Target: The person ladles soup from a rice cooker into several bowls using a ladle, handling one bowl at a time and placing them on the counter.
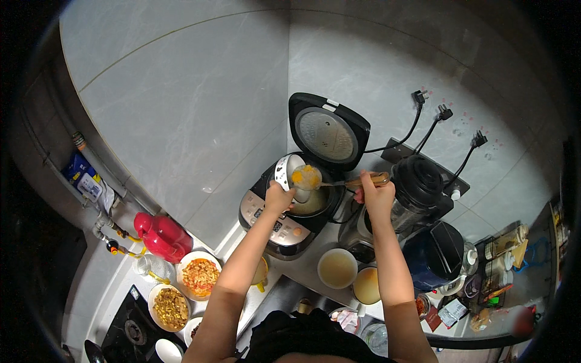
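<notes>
My left hand (278, 198) grips a white bowl (282, 172) with dark markings, tilted on its side above the rice cooker (272, 223). In my right hand (376, 193) is the wooden handle of a ladle (354, 181). Its head holds pale food with orange-yellow chunks (307, 177) and sits at the mouth of the bowl. The cooker's lid (327, 131) stands raised behind both hands. Pale, cloudy contents (313, 204) show inside the inner pot, partly hidden by the bowl and ladle.
On the counter right of the cooker are a bowl of pale liquid (337, 268) and a yellowish-filled cup (366, 286). A blender (415, 195) stands beside my right forearm. Left are a red thermos jug (163, 238), dishes of chopped food (199, 277) and a black gas hob (131, 326). Power cords hang at the wall.
</notes>
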`<state>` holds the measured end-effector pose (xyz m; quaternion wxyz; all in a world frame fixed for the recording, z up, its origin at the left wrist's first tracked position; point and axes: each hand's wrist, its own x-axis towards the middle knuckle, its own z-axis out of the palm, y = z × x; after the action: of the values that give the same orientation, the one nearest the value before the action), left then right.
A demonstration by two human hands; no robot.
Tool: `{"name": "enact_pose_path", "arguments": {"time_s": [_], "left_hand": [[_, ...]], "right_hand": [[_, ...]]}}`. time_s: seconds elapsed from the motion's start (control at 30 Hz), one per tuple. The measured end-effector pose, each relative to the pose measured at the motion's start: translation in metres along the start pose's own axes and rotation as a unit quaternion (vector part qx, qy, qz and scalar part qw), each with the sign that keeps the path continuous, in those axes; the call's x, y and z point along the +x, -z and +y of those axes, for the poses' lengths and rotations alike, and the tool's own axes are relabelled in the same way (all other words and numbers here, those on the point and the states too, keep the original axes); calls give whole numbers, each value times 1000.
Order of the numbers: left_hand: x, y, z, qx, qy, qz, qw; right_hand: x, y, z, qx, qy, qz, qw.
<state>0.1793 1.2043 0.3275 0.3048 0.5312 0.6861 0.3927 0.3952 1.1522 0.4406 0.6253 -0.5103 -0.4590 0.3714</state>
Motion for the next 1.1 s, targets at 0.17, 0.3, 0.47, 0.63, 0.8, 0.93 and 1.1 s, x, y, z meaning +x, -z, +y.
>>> {"name": "enact_pose_path", "arguments": {"time_s": [0.17,0.3,0.47,0.63,0.8,0.93,1.1], "left_hand": [[-17,-3,2,-340,158,-148,915],[-29,14,-7,-363,154,-135,909],[-49,30,-10,-366,141,-132,910],[-69,42,-21,-366,158,-120,909],[-86,48,-39,-394,150,-105,901],[-97,53,-46,-399,153,-94,899],[-111,69,-53,-402,170,-57,898]], "right_hand": [[-18,14,9,-21,78,-67,994],[-32,23,20,-182,446,-135,866],[-48,45,30,-209,480,-188,831],[-65,40,48,-24,323,-137,936],[-59,31,45,138,72,16,988],[-45,28,59,193,39,39,980],[-26,17,104,101,39,-37,993]]}}
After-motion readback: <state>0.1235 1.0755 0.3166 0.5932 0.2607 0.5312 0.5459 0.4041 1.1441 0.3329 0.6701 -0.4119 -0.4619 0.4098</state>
